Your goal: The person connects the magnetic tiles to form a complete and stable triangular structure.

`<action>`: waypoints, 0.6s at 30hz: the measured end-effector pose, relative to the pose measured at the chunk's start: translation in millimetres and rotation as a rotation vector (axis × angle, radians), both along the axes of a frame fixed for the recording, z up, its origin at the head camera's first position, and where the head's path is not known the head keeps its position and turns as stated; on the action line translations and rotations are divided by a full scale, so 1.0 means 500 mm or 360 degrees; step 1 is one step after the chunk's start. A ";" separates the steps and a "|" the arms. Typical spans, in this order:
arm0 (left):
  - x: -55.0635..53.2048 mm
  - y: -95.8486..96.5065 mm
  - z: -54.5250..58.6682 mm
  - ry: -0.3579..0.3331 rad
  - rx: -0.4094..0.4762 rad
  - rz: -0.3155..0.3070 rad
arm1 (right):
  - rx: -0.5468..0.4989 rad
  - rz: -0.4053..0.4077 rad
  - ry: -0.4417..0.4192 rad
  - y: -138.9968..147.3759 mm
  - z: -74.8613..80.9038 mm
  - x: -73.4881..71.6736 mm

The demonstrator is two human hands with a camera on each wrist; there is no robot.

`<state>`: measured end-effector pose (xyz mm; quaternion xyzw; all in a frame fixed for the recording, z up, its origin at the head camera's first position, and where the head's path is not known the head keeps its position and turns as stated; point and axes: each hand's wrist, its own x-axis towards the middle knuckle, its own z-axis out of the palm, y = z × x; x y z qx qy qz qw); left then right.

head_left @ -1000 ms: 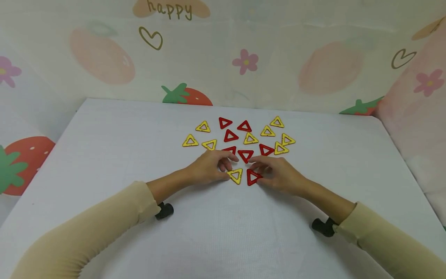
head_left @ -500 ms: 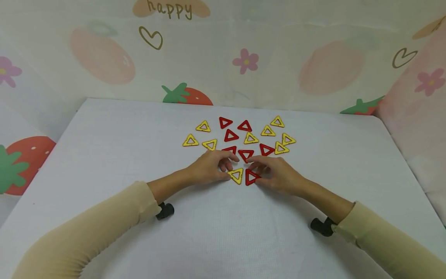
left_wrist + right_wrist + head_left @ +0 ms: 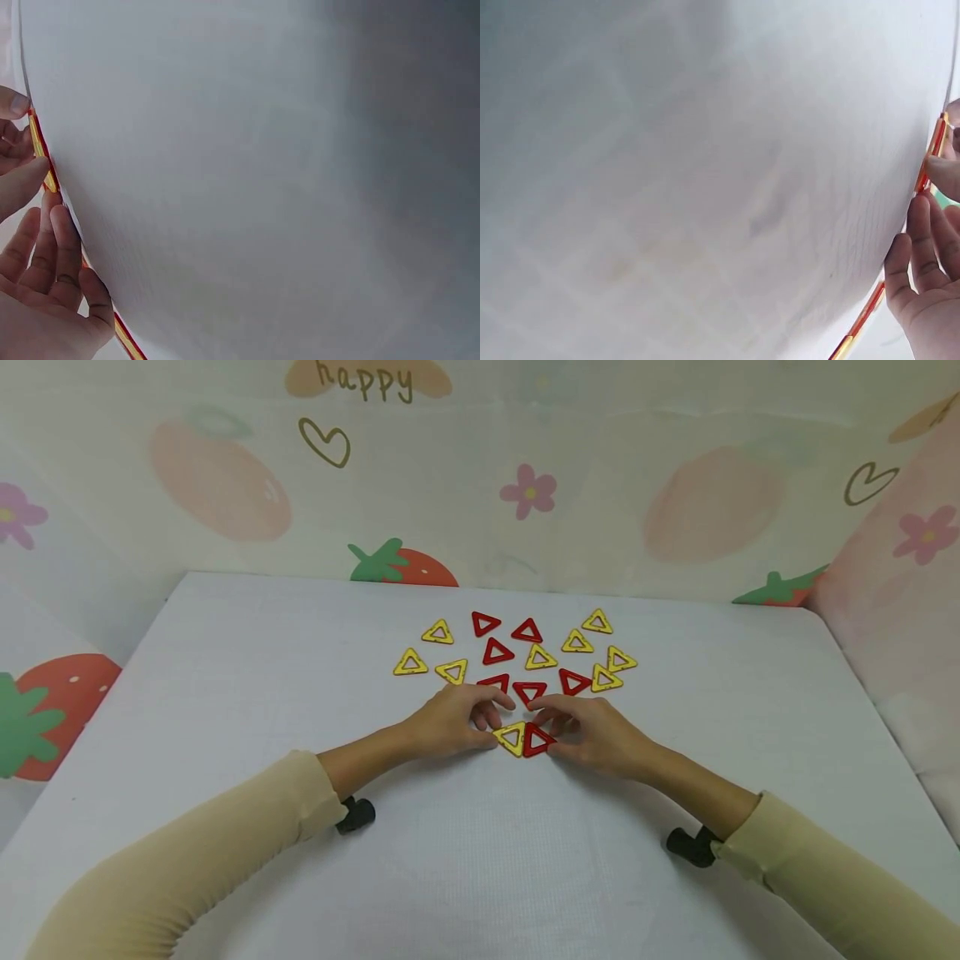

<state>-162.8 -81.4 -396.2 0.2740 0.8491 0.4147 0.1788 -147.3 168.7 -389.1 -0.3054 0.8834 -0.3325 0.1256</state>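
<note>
In the head view, a yellow triangular magnetic tile and a red triangular magnetic tile lie on the white table, their straight sides meeting. My left hand pinches the yellow tile's left corner between thumb and curled fingers. At the opposite corner, my right hand holds the red tile in the same way. Both wrist views catch the tiles almost edge-on: the yellow tile lies by the thumb in the left one, the red tile in the right one.
Beyond the hands several more triangles lie flat, among them a red tile and a yellow tile. Two yellow tiles overlap at the right of this group. A printed cloth backdrop stands along the table's far edge.
My right hand has slid the red tile left, and the yellow tile has shifted slightly right. The gap between them has closed. The other tiles have stayed put.
</note>
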 end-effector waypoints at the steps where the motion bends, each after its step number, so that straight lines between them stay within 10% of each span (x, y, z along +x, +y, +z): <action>1: 0.000 0.000 0.000 0.0006 0.0000 -0.0007 | -0.0002 0.0001 0.0001 0.000 0.000 0.000; 18: 0.004 0.000 0.006 -0.0002 -0.0054 -0.0066 | 0.0138 0.0000 0.0021 0.008 0.007 -0.004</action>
